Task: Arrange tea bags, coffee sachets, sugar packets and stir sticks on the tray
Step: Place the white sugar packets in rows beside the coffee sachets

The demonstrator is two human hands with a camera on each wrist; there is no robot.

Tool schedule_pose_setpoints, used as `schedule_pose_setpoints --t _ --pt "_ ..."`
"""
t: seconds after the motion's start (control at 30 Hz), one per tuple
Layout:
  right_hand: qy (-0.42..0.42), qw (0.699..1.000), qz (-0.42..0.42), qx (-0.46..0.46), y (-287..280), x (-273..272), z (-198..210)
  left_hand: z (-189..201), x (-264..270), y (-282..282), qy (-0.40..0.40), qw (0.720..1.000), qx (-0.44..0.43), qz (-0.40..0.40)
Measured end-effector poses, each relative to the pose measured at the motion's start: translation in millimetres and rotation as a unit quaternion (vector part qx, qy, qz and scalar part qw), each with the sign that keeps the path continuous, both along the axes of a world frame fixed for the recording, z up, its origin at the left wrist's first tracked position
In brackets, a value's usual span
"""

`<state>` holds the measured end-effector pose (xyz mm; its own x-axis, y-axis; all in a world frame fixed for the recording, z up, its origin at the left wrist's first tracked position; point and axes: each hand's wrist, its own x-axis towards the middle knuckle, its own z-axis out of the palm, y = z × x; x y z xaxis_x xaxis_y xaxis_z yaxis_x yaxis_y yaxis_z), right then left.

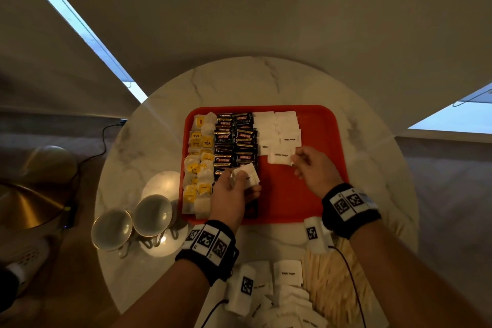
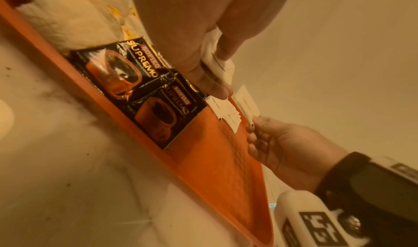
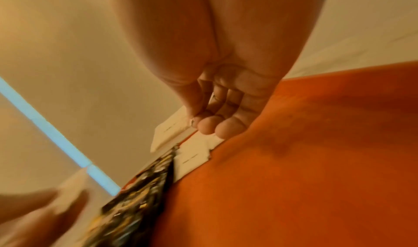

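Observation:
A red tray [image 1: 316, 194] lies on the round marble table [image 1: 239, 82]. Across it run columns of yellow-tagged tea bags [image 1: 198, 168], black coffee sachets [image 1: 234, 138] and white sugar packets [image 1: 277, 128]. My left hand [image 1: 234, 189] hovers over the near coffee sachets and grips a small stack of sugar packets [image 1: 249, 176], also seen between thumb and fingers [image 2: 214, 63]. My right hand [image 1: 306, 165] pinches the right edge of one white sugar packet [image 1: 281, 157] at the near end of the sugar columns; the packet [image 3: 172, 129] sits just above the tray [image 3: 294, 161].
Two empty cups [image 1: 133, 221] stand left of the tray. A pile of loose sugar packets [image 1: 287, 274] and wooden stir sticks [image 1: 332, 282] lies on the table's near edge. The tray's right third is bare. A cable [image 1: 101, 144] hangs off the table's left.

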<state>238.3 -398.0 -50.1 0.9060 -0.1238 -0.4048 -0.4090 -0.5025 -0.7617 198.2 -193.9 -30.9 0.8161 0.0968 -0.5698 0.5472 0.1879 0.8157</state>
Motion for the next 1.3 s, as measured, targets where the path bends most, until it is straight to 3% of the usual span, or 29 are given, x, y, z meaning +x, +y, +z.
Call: schedule_pose_setpoints --t 0.2,0.5,0.6,0.77,0.87,1.1,1.3 --pt "0.038 0.99 -0.024 -0.132 -35.4 33.1 -26.9 -1.8 -4.9 6.0 -0.017 0.999 0.042 -0.021" --pt "0.014 0.987 -0.084 -0.136 -18.4 32.8 -12.1 -4.1 -2.9 6.8 -0.004 0.995 0.089 -0.035" --pt "-0.003 0.993 -0.068 -0.095 -4.9 10.7 5.2 -3.0 -1.6 5.5 -0.014 0.995 0.086 -0.039" --pt "0.012 0.998 0.051 0.035 28.2 -29.1 19.9 -3.8 -5.1 -0.4 -0.021 0.994 0.086 -0.063" --pt "0.012 0.996 0.059 0.068 33.5 -36.3 17.1 -7.2 -7.7 -1.5 -0.021 0.992 0.097 -0.075" --pt "0.012 0.999 0.004 -0.033 11.0 -2.8 8.8 -10.7 -18.9 10.7 -0.01 0.992 0.059 -0.108" --pt "0.038 0.995 -0.006 -0.092 21.1 36.1 -0.9 -15.9 -41.4 29.8 -0.008 0.977 0.094 -0.189"
